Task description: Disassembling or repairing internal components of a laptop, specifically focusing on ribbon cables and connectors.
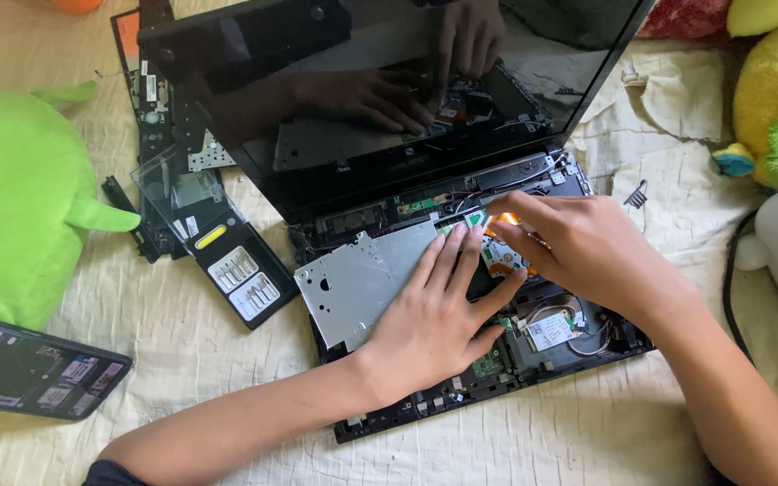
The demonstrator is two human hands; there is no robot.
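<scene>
My left hand (434,315) lies flat, fingers spread, on the opened laptop (461,297), fingertips by the metal plate (362,279); my right hand (578,247) reaches in beside it, fingers pinched together on a small part I cannot make out; a screwdriver bit case (236,270) lies left on the bedsheet (182,360), a phone (33,369) beyond.

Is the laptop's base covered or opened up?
Opened up. The laptop base shows bare boards, wires and a metal plate. The left hand lies flat on the plate; the right hand reaches inside.
</scene>
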